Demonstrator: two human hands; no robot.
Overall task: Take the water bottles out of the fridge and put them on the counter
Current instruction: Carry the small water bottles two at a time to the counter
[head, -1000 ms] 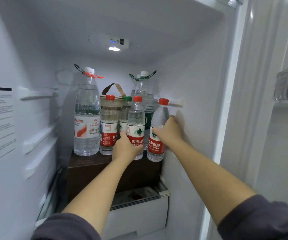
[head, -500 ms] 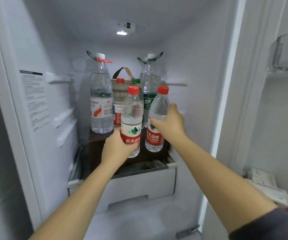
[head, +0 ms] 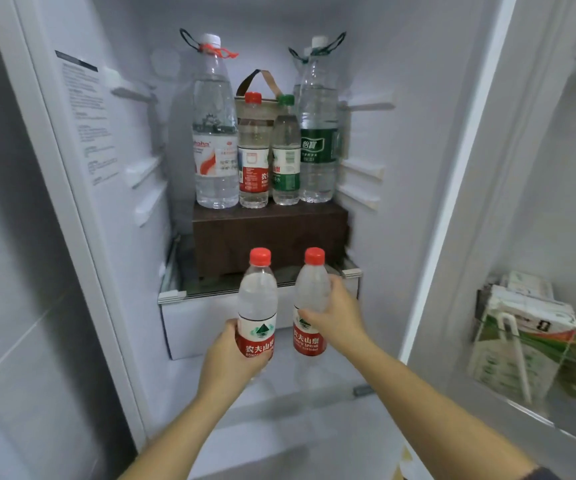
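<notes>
My left hand [head: 231, 355] grips a small red-capped water bottle [head: 258, 299] by its lower label, held upright in front of the fridge drawer. My right hand [head: 340, 315] grips a second red-capped bottle [head: 309, 296] around its middle, beside the first. Both bottles are out of the shelf space, in the air. Further back, on a dark brown box [head: 269, 233], stand a tall red-labelled bottle [head: 214, 133], a small red-capped bottle [head: 253, 154], a small green-capped bottle [head: 285, 154] and a tall green-labelled bottle [head: 317, 133].
A white drawer [head: 196, 323] sits under the glass shelf [head: 182, 289]. A brown-handled bag [head: 257, 81] stands behind the bottles. The open fridge door at right carries a shelf with cartons [head: 528, 317]. Shelf rails line both inner walls.
Both hands have pulled their bottles off the brown box and drawn them out and down toward me. The view has backed away from the fridge, showing more of the door.
</notes>
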